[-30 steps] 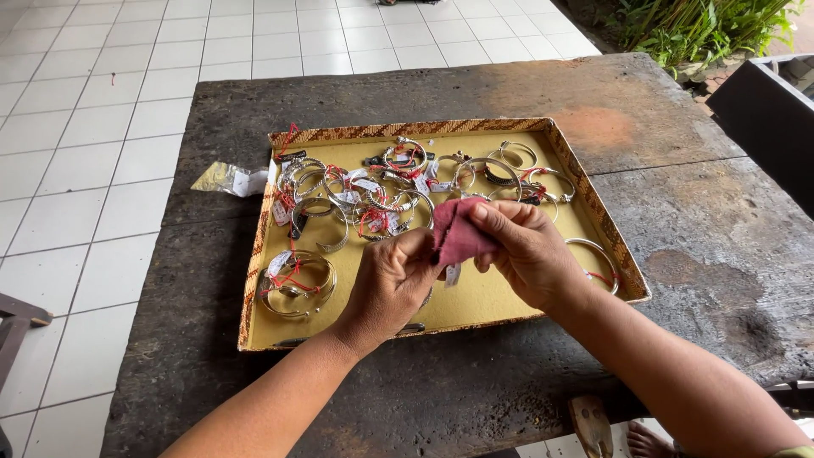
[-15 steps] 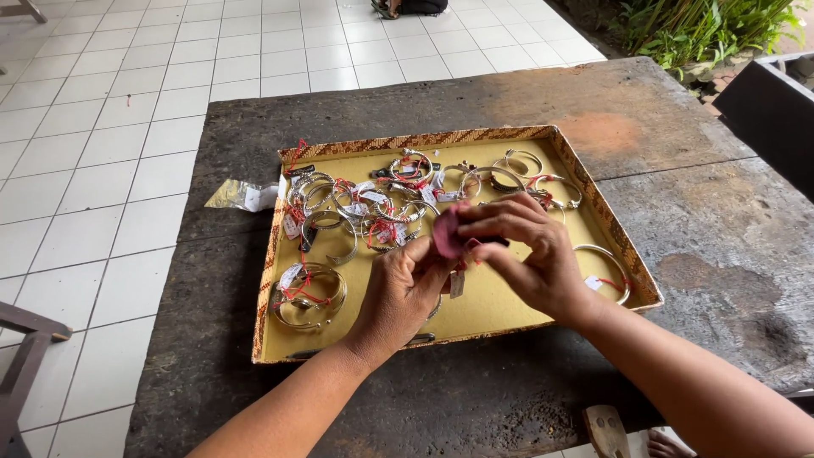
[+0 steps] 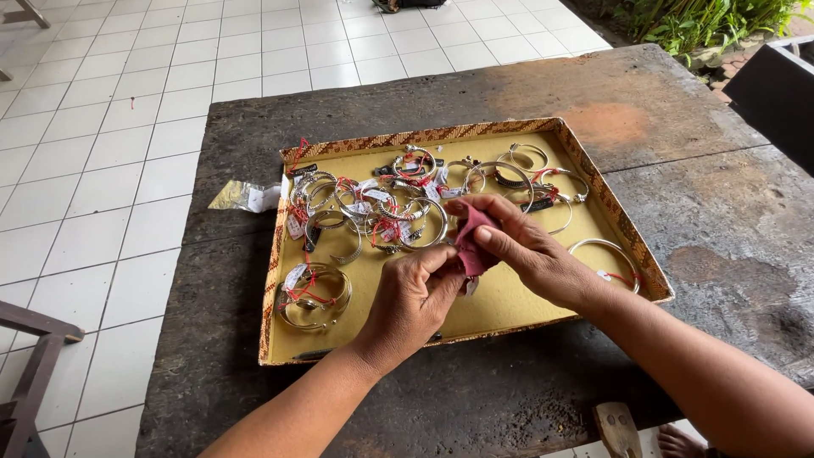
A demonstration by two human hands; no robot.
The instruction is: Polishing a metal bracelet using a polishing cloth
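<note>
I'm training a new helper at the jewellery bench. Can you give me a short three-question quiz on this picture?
1. True or false: both hands are on the pink cloth.
2. Where do most of the silver bangles lie? A) on the white floor tiles B) in the shallow yellow tray C) on the bare table
3. What lies on the dark table just left of the tray?

Key
1. True: the left hand and right hand pinch it between them.
2. B
3. A small clear plastic bag.
</note>
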